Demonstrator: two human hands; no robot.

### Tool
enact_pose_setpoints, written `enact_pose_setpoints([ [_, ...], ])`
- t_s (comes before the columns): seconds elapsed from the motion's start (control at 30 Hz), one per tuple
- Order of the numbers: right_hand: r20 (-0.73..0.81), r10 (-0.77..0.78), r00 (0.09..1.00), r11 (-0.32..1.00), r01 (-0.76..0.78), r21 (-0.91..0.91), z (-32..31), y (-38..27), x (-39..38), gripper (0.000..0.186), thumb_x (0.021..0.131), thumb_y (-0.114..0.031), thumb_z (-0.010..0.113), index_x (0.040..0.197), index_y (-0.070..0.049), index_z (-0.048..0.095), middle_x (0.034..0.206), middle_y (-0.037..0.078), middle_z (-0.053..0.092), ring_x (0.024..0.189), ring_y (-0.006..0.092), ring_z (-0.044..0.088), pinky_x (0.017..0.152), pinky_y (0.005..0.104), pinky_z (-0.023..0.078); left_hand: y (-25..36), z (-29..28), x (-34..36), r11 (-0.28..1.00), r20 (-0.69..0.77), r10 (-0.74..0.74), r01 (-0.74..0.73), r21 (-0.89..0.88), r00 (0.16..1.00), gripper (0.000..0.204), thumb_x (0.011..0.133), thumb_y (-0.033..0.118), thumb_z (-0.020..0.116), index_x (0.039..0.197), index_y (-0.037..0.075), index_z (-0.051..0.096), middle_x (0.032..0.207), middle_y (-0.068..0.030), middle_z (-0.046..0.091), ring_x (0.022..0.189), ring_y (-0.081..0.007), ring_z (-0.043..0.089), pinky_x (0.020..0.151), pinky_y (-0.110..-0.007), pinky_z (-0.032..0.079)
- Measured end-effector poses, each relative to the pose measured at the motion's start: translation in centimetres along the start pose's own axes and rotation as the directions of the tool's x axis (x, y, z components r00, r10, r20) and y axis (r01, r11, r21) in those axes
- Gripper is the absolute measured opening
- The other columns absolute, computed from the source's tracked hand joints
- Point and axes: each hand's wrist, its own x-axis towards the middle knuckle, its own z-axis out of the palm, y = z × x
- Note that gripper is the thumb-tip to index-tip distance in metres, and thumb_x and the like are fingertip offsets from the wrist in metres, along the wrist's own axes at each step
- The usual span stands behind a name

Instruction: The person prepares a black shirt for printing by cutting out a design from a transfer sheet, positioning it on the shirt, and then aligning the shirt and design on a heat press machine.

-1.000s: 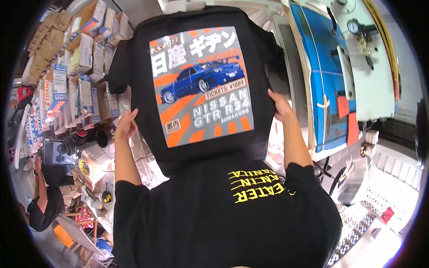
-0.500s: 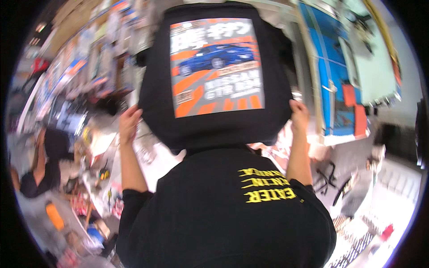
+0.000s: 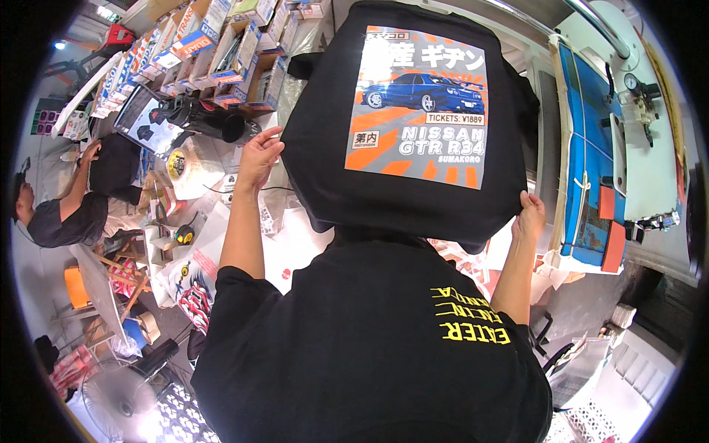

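A black T-shirt (image 3: 413, 203) is spread out in front of me. On it is a large print (image 3: 417, 107) of a blue car over orange and grey rays, with white lettering. My left hand (image 3: 260, 156) is at the shirt's left edge, thumb and fingers pinched together on the cloth. At the lower right edge, my right hand (image 3: 529, 215) pinches the cloth between thumb and fingers. What supports the shirt from beneath is hidden.
Cardboard boxes (image 3: 229, 63) stand in rows at the upper left, near a lit screen (image 3: 148, 122). Another person (image 3: 70, 214) works at the far left. A blue panel (image 3: 583, 162) in a pale frame lies at the right, beside a round gauge (image 3: 631, 81). A fan (image 3: 122, 402) stands lower left.
The view has swung, so the shirt and both hands sit further right in the picture. The blur has cleared. Both hands stay at the shirt's edges.
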Motion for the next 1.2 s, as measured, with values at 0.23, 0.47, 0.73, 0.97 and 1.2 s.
enact_pose_setpoints([
  [0.23,-0.038,0.064,0.997,0.989,-0.058,0.133,1.6,-0.8,-0.6,0.035,0.081,0.008,0.073,0.109,0.003,0.051,0.101,0.015,0.062,0.094,0.0242,0.063,0.089,0.0344,0.053,-1.1,0.4,0.1,0.995,-0.116,-0.042,0.052,0.084,0.992,0.045,0.085,0.0,0.073,0.127,-0.002,0.054,0.091,-0.0031,0.067,0.067,-0.0048,0.056,0.058,-0.016,0.042],
  [0.47,0.198,-0.48,0.854,0.557,0.472,-0.683,2.6,-0.6,-3.6,0.036,0.084,-0.013,0.074,0.113,0.002,0.06,0.105,0.016,0.065,0.1,0.0305,0.062,0.089,0.04,0.048,-3.9,2.5,-0.5,0.657,-0.187,0.406,-0.144,0.74,0.895,0.022,0.087,0.009,0.068,0.107,0.0,0.067,0.096,-0.0096,0.069,0.091,-0.0235,0.065,0.088,-0.033,0.051],
  [0.73,0.708,-0.526,0.47,0.121,0.866,-0.485,6.4,0.0,-13.2,0.049,0.082,-0.017,0.071,0.127,-0.002,0.056,0.135,0.017,0.052,0.13,0.0408,0.043,0.108,0.0526,0.035,-3.6,13.8,-6.0,0.02,0.549,0.501,-0.643,0.766,0.669,0.037,0.083,0.009,0.069,0.119,0.012,0.067,0.133,-0.0136,0.054,0.126,-0.0353,0.05,0.107,-0.054,0.036],
  [0.97,0.738,-0.523,0.426,0.055,0.881,-0.469,6.5,0.2,-12.9,0.045,0.082,-0.017,0.07,0.124,-0.003,0.061,0.133,0.012,0.056,0.129,0.0398,0.044,0.107,0.0512,0.037,-4.0,13.5,-5.7,-0.019,0.567,0.486,-0.64,0.768,0.665,0.032,0.085,0.01,0.065,0.117,0.007,0.067,0.13,-0.0105,0.059,0.127,-0.0341,0.049,0.107,-0.051,0.036],
  [1.2,0.732,-0.531,0.426,0.055,0.88,-0.472,6.4,0.6,-12.7,0.045,0.081,-0.018,0.071,0.124,-0.005,0.062,0.133,0.01,0.056,0.128,0.0391,0.044,0.106,0.0509,0.037,-3.7,13.8,-5.7,-0.003,0.559,0.483,-0.638,0.77,0.673,0.031,0.086,0.007,0.064,0.117,0.005,0.066,0.129,-0.0117,0.06,0.127,-0.0341,0.049,0.108,-0.046,0.037],
])
